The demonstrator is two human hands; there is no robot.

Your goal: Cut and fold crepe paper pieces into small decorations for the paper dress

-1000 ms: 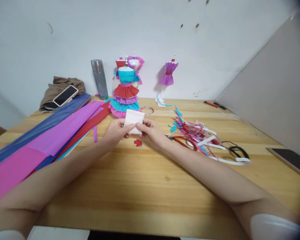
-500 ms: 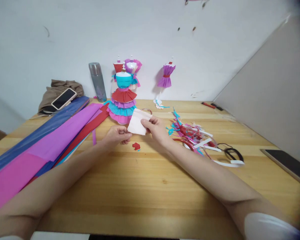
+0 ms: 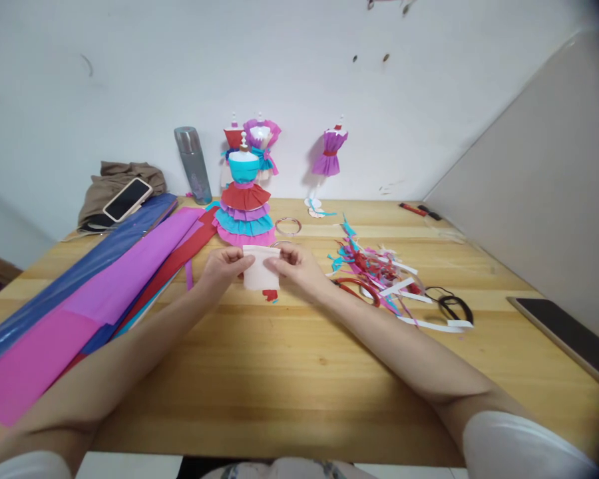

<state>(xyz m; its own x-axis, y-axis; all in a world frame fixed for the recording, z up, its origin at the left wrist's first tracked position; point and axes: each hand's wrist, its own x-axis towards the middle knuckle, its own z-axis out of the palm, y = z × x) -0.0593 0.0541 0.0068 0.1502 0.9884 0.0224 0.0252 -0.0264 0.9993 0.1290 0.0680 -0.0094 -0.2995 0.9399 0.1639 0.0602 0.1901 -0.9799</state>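
Note:
A small pale pink piece of paper (image 3: 261,271) is held up above the table between both hands. My left hand (image 3: 225,265) pinches its left edge, and my right hand (image 3: 295,267) grips it at the right with the thumb on its front. Just below the paper, red scraps (image 3: 270,295) lie on the wood. Behind it stands a small mannequin (image 3: 244,199) in a tiered dress of turquoise, red, purple and pink. A ring of thin ribbon or wire (image 3: 288,226) rests to the right of that dress.
Folded coloured paper (image 3: 144,266) spreads along the left, beside a phone (image 3: 128,199) and a bottle (image 3: 194,166). More dressed mannequins stand at the wall, one in purple (image 3: 331,153). At right lie a scrap pile (image 3: 374,263), red-handled scissors (image 3: 357,290), black tape (image 3: 456,309) and a tablet-like device (image 3: 569,336).
The paper has been turned upright and brought slightly left and nearer. My left hand, earlier at its lower corner, now holds its left edge. The ribbon ring has come into fuller view.

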